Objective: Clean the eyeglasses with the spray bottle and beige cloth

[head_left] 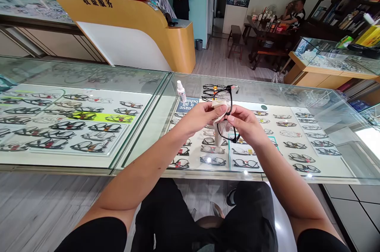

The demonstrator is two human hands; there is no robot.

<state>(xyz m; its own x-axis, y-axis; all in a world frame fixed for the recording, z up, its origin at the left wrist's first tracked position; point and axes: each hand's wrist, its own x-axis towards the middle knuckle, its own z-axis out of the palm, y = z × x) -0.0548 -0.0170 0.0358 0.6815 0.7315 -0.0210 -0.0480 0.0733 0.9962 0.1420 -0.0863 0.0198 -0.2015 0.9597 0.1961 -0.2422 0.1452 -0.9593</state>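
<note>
Above the glass counter, a pair of black-framed eyeglasses (225, 128) is turned on its side, one lens over the other. My right hand (247, 124) grips the frame near its middle, with fingers and thumb closed. My left hand (202, 116) is closed on a pale cleaning cloth (218, 138), pinched against the upper lens. Part of the cloth hangs down behind the lower lens. The left fingertips are partly hidden by the cloth. Just beyond the hands, a small white spray bottle (181, 92) stands on the counter.
Under the glass of the counter (142, 147) lie rows of eyeglasses. Stacked black glasses (208, 87) are behind the held pair. A yellow-orange cashier desk (181, 46) stands across the aisle, with people near it. Another person sits at a far table (261, 25).
</note>
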